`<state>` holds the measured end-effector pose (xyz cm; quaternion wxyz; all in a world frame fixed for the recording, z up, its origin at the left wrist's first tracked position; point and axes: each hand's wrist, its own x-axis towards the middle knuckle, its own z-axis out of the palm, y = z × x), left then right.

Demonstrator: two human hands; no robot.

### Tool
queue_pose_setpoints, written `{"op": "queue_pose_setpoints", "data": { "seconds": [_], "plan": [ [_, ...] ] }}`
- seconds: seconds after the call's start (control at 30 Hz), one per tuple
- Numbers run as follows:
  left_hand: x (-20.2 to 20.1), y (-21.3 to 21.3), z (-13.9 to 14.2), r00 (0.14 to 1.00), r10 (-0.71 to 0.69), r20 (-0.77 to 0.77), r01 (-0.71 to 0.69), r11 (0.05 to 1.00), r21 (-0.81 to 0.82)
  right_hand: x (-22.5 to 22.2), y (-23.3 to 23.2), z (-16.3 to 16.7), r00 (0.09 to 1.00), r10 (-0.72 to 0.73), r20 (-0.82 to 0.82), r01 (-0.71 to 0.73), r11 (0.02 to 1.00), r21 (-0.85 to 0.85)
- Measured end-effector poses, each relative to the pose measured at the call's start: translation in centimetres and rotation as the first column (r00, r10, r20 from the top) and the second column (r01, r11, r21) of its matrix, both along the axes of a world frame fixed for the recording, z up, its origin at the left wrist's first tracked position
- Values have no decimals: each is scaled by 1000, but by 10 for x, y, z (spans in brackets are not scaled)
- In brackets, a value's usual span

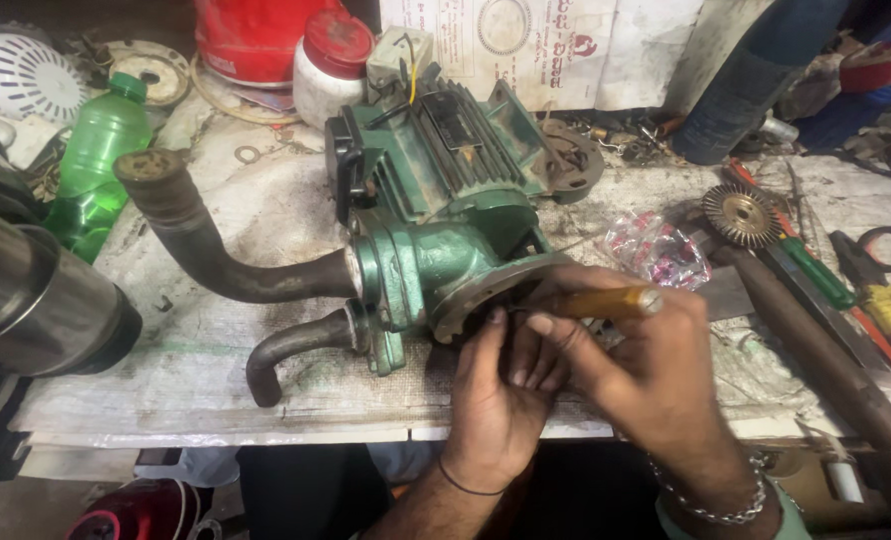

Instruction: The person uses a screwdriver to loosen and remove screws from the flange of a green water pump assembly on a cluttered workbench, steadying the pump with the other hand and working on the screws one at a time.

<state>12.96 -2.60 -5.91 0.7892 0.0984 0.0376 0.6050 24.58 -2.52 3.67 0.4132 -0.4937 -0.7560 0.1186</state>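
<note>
Pump (436, 215) mid-frame on worktop (216, 330), steadied at its open flange by left fingers (496, 345), right fingers (576, 330) clamped on yellow-handled tool (606, 302) for probing inside.

Cluttered workbench (216, 330) under worn grey sheeting, pale paper-covered wall (566, 50) behind, dim floor below

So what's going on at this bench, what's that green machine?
A person is working on a green water pump lying on a cluttered workbench, with two curved dark pipes on its left side. The right hand holds a yellow-handled tool, likely a screwdriver, against the pump's open round end. The left hand steadies something small there, with its fingers at the opening. A green bottle, a brass-coloured gear and hand tools lie around.
</note>
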Motion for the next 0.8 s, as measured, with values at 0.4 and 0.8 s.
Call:
{"op": "queue_pose_setpoints", "data": {
  "seconds": [0.4,0.8],
  "plan": [
    [0,0,-1,1000,-8,2,8,999,-32,-5,-7,17,998,57,21,-57,998,25],
    [0,1,-8,1000,-12,-15,11,998,-67,-4,-3,14,999,38,7,-37,997,-73]
  ]
}}
